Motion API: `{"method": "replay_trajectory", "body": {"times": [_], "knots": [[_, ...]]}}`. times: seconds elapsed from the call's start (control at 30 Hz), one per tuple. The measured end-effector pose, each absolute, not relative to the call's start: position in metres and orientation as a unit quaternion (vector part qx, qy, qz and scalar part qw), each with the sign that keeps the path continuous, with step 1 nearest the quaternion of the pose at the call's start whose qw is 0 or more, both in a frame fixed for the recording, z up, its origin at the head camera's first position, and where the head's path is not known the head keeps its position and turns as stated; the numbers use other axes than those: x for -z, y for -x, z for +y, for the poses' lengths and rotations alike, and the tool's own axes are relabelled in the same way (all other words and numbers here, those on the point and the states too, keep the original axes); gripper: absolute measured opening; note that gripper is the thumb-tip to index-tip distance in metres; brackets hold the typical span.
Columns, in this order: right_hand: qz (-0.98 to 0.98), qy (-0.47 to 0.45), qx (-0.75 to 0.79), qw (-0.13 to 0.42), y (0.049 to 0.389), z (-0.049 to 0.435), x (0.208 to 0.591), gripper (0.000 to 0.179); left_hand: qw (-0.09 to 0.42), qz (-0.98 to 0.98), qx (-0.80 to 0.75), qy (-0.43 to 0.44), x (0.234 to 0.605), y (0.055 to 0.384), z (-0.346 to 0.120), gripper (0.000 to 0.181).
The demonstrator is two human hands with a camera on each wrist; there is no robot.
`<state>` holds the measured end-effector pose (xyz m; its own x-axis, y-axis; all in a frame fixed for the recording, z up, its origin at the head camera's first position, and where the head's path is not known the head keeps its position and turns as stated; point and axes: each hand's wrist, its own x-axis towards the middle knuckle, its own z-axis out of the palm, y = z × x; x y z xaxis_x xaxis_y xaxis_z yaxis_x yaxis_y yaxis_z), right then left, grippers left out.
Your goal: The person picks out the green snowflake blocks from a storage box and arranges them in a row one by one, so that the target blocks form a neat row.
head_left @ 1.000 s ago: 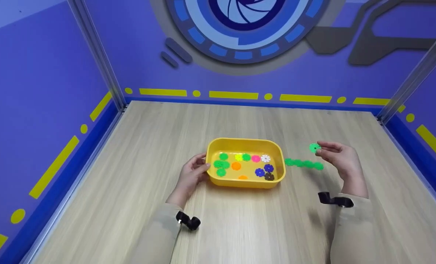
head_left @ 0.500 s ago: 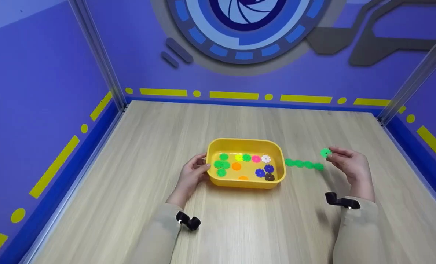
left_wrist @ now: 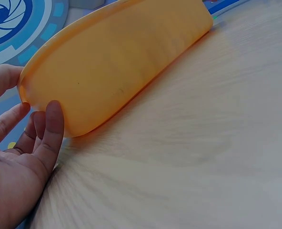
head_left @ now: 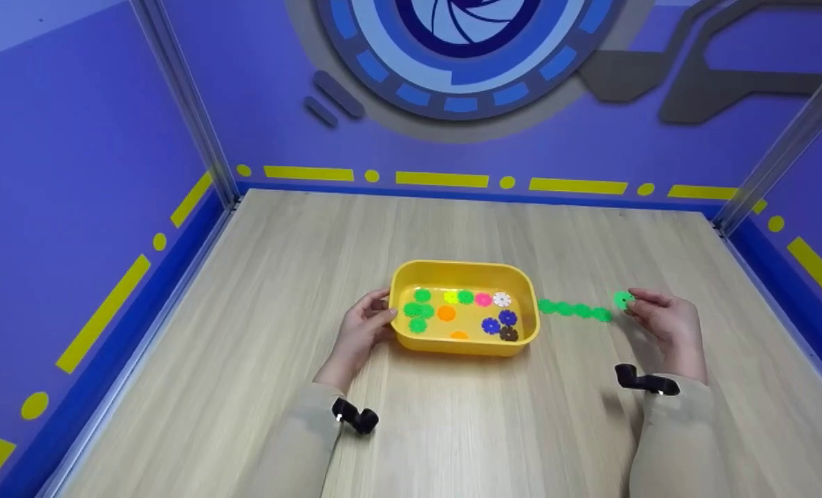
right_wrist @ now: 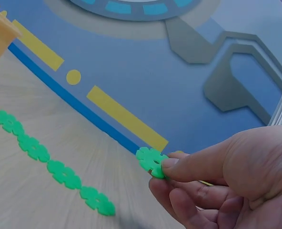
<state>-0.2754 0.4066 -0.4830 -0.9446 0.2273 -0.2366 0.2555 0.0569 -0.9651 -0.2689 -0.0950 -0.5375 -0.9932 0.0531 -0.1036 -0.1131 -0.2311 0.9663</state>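
Observation:
A yellow plastic basin [head_left: 462,347] stands on the table. My left hand [head_left: 362,333] holds its left end, the thumb at the rim and fingers against the outer wall [left_wrist: 107,71]. My right hand [head_left: 666,328] pinches a green notched disc [head_left: 622,299] between thumb and fingers, a little above the table. Just left of that disc lies a row of several green notched discs [head_left: 575,310], reaching from the basin's right side toward my right hand. In the right wrist view the pinched disc [right_wrist: 149,161] is tilted, apart from the row [right_wrist: 65,174].
Inside the basin lie several loose discs: green [head_left: 418,310], orange [head_left: 446,314], pink [head_left: 483,299], white [head_left: 501,299], blue [head_left: 507,317] and brown [head_left: 508,333]. Blue-purple panels [head_left: 314,149] border the wooden table [head_left: 300,249] at the back and sides.
My right hand has moved right and toward me with the green disc, coming down near the right end of the row. My left hand and the basin have stayed put.

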Motion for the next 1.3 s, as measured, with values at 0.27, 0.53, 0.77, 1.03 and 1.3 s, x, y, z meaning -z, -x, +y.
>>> {"method": "replay_trajectory", "body": {"times": [0.27, 0.53, 0.77, 1.03, 1.3], "knots": [[0.812, -0.189, 0.552, 0.010, 0.279, 0.408, 0.496, 0.046, 0.049, 0.618, -0.785, 0.021, 0.538, 0.269, -0.095, 0.049], [0.823, -0.202, 0.530, 0.018, 0.280, 0.408, 0.501, 0.045, 0.050, 0.617, -0.785, 0.023, 0.539, 0.268, -0.095, 0.050], [0.841, -0.201, 0.502, 0.007, 0.279, 0.404, 0.499, 0.043, 0.048, 0.611, -0.790, 0.017, 0.540, 0.270, -0.095, 0.050], [0.870, -0.197, 0.452, 0.013, 0.277, 0.402, 0.495, 0.042, 0.048, 0.609, -0.791, 0.020, 0.539, 0.269, -0.094, 0.050], [0.872, -0.207, 0.442, 0.013, 0.278, 0.403, 0.494, 0.044, 0.051, 0.607, -0.793, 0.020, 0.539, 0.269, -0.095, 0.050]]}}
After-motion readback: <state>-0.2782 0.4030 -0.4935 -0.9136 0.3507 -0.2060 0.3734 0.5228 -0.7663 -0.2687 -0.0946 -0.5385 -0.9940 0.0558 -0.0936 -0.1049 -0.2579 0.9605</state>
